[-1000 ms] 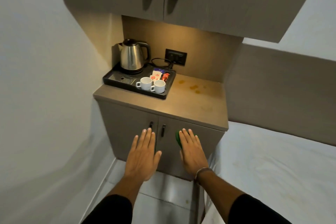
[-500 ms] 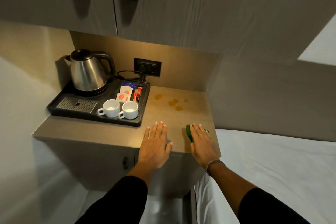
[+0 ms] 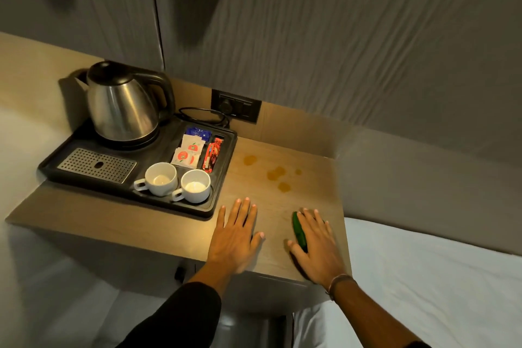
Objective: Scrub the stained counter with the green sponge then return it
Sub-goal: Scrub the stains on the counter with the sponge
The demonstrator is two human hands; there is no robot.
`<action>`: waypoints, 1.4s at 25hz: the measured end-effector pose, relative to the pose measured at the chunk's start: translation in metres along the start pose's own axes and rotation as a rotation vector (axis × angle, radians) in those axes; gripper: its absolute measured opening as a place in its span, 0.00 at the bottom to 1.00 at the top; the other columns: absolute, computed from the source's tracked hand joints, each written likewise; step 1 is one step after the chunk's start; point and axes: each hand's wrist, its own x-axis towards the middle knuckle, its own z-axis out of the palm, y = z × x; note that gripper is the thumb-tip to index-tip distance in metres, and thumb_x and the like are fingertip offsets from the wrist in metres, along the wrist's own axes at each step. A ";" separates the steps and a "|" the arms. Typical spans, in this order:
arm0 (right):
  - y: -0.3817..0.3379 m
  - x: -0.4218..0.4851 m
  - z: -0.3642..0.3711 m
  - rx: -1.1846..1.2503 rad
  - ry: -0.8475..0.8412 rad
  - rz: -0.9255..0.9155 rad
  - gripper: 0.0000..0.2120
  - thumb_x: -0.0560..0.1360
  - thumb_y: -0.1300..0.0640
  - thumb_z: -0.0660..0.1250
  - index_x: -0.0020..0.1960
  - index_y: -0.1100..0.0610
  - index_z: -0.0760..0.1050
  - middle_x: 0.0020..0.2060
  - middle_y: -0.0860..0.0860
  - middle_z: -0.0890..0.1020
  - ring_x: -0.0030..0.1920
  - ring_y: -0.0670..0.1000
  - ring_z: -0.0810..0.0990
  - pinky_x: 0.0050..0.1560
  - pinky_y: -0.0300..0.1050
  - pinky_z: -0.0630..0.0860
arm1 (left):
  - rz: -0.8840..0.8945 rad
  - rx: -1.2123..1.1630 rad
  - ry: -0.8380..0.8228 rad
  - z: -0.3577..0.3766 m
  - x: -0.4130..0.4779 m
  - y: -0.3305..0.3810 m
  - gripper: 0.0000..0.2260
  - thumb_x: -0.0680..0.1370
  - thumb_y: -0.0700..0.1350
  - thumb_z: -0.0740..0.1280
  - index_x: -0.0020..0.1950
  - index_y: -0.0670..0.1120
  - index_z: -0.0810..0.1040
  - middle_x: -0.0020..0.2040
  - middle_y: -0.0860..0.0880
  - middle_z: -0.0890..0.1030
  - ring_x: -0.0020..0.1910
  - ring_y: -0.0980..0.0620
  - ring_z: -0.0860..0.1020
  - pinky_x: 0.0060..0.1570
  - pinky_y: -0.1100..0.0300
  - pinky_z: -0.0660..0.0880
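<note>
head view: print on the white sachets (image 3: 188,151) is too small to read. lower centre, the right hand (image 3: 313,246) presses straight-fingered on the dark green sponge (image 3: 298,230) on the stained tan wooden counter (image 3: 310,161); the left hand (image 3: 234,240) lies flat alongside, fingers straight.

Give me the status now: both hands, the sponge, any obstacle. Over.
Left hand open, flat on counter. Right hand flat on green sponge, short of the stains. Nothing between them; tray stands left.

**Dark green sponge (image 3: 299,230) flat on pale wood-grain counter (image 3: 310,192)**

The sponge lies near the counter's front right corner, mostly covered by the right hand (image 3: 316,246) resting flat on it; only its left edge shows. Several amber stains (image 3: 278,174) mark the counter farther back, apart from the sponge.
</note>
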 end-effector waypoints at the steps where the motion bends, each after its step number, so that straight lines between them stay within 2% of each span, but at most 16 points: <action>1: -0.002 0.004 0.001 -0.003 0.028 0.017 0.34 0.82 0.36 0.54 0.84 0.47 0.50 0.81 0.43 0.49 0.83 0.48 0.43 0.82 0.56 0.44 | -0.011 0.004 0.006 0.002 -0.002 -0.001 0.33 0.86 0.62 0.47 0.85 0.47 0.42 0.87 0.44 0.44 0.84 0.43 0.40 0.82 0.35 0.43; 3: -0.008 0.007 0.006 -0.014 0.073 0.018 0.31 0.85 0.41 0.54 0.83 0.47 0.50 0.82 0.45 0.53 0.83 0.49 0.48 0.83 0.57 0.47 | -0.024 -0.001 0.018 0.006 -0.001 -0.001 0.32 0.86 0.62 0.47 0.85 0.48 0.43 0.87 0.44 0.45 0.84 0.43 0.41 0.81 0.35 0.43; 5: -0.001 -0.011 0.012 -0.042 0.046 -0.121 0.30 0.85 0.44 0.54 0.83 0.45 0.48 0.82 0.44 0.54 0.83 0.48 0.50 0.83 0.58 0.49 | -0.031 -0.008 0.035 0.010 -0.001 -0.001 0.32 0.85 0.62 0.47 0.85 0.48 0.45 0.87 0.44 0.48 0.85 0.43 0.42 0.82 0.35 0.44; 7: 0.024 -0.033 0.008 -0.039 -0.032 -0.247 0.31 0.83 0.42 0.52 0.83 0.42 0.46 0.83 0.42 0.54 0.83 0.44 0.49 0.83 0.57 0.50 | -0.025 -0.031 0.063 0.014 -0.001 -0.003 0.32 0.85 0.63 0.48 0.85 0.49 0.47 0.87 0.45 0.50 0.85 0.44 0.44 0.82 0.35 0.44; 10: 0.047 -0.009 -0.006 0.001 -0.020 -0.208 0.30 0.84 0.45 0.55 0.83 0.44 0.51 0.82 0.44 0.57 0.83 0.45 0.51 0.83 0.59 0.51 | -0.025 -0.058 0.100 0.020 -0.001 -0.005 0.32 0.85 0.63 0.49 0.85 0.50 0.48 0.87 0.46 0.50 0.85 0.45 0.45 0.82 0.36 0.45; 13: 0.012 0.039 -0.008 0.003 0.019 -0.180 0.28 0.85 0.51 0.59 0.83 0.48 0.54 0.82 0.47 0.58 0.83 0.48 0.52 0.83 0.57 0.49 | -0.032 -0.058 0.134 0.020 -0.001 -0.003 0.31 0.85 0.62 0.50 0.85 0.50 0.50 0.87 0.46 0.53 0.85 0.45 0.47 0.82 0.36 0.48; 15: 0.000 0.031 0.005 -0.006 -0.029 -0.334 0.30 0.85 0.49 0.58 0.83 0.45 0.52 0.83 0.45 0.55 0.83 0.46 0.49 0.83 0.56 0.46 | -0.034 -0.065 0.131 0.020 -0.001 -0.003 0.31 0.85 0.62 0.50 0.85 0.50 0.51 0.87 0.46 0.52 0.85 0.45 0.47 0.82 0.36 0.48; 17: 0.022 0.005 0.008 -0.018 -0.089 -0.458 0.30 0.84 0.45 0.55 0.83 0.41 0.49 0.84 0.40 0.52 0.83 0.43 0.48 0.82 0.55 0.46 | -0.036 -0.072 0.129 0.021 -0.002 -0.004 0.32 0.85 0.62 0.50 0.85 0.50 0.50 0.87 0.46 0.51 0.85 0.46 0.45 0.82 0.36 0.47; 18: 0.037 0.003 0.003 -0.029 -0.077 -0.457 0.30 0.83 0.45 0.55 0.83 0.40 0.49 0.83 0.38 0.52 0.83 0.42 0.49 0.82 0.55 0.48 | -0.039 -0.073 0.134 0.022 -0.002 -0.004 0.32 0.85 0.63 0.50 0.85 0.50 0.50 0.87 0.46 0.51 0.85 0.46 0.45 0.82 0.37 0.46; 20: 0.051 0.039 -0.010 -0.001 -0.036 -0.388 0.30 0.83 0.49 0.59 0.82 0.42 0.53 0.83 0.43 0.57 0.83 0.45 0.53 0.82 0.59 0.52 | -0.038 -0.091 0.134 0.022 0.001 -0.004 0.32 0.85 0.63 0.50 0.85 0.51 0.50 0.87 0.47 0.50 0.85 0.46 0.45 0.82 0.38 0.44; 23: 0.016 0.112 -0.021 0.056 0.004 -0.222 0.29 0.84 0.56 0.63 0.82 0.50 0.58 0.81 0.51 0.62 0.83 0.51 0.55 0.83 0.59 0.51 | -0.044 -0.097 0.143 0.023 0.002 -0.005 0.31 0.85 0.63 0.49 0.85 0.52 0.49 0.87 0.48 0.49 0.85 0.47 0.44 0.82 0.39 0.41; 25: 0.000 0.117 -0.009 0.055 -0.010 -0.291 0.29 0.84 0.55 0.62 0.83 0.49 0.57 0.82 0.49 0.60 0.83 0.48 0.53 0.83 0.57 0.48 | -0.052 -0.103 0.135 0.023 0.001 -0.004 0.31 0.85 0.63 0.49 0.85 0.52 0.49 0.87 0.48 0.48 0.85 0.48 0.43 0.82 0.39 0.41; 28: 0.040 0.086 -0.004 0.029 -0.036 -0.435 0.29 0.83 0.48 0.57 0.82 0.40 0.53 0.82 0.43 0.59 0.82 0.42 0.51 0.83 0.54 0.48 | -0.055 -0.103 0.143 0.024 0.001 -0.004 0.31 0.85 0.63 0.49 0.85 0.52 0.49 0.87 0.48 0.49 0.84 0.48 0.43 0.82 0.39 0.42; 30: 0.061 0.107 -0.012 0.036 0.011 -0.358 0.30 0.83 0.51 0.60 0.82 0.43 0.56 0.82 0.47 0.62 0.82 0.47 0.55 0.82 0.56 0.50 | -0.053 -0.111 0.136 0.024 0.002 -0.005 0.31 0.85 0.63 0.50 0.85 0.52 0.50 0.87 0.48 0.49 0.85 0.48 0.44 0.82 0.38 0.43; 33: 0.040 0.159 -0.024 0.077 0.072 -0.149 0.28 0.82 0.60 0.65 0.81 0.55 0.62 0.80 0.53 0.66 0.82 0.54 0.59 0.82 0.56 0.50 | -0.047 -0.111 0.136 0.023 0.002 -0.005 0.31 0.85 0.63 0.49 0.85 0.52 0.49 0.87 0.50 0.47 0.84 0.49 0.42 0.82 0.38 0.42; 35: 0.032 0.155 -0.016 0.072 0.027 -0.243 0.29 0.83 0.57 0.63 0.82 0.52 0.60 0.81 0.49 0.63 0.82 0.49 0.55 0.82 0.53 0.48 | -0.050 -0.133 0.130 0.022 0.001 -0.005 0.31 0.85 0.63 0.49 0.85 0.52 0.49 0.87 0.50 0.47 0.84 0.49 0.42 0.82 0.38 0.43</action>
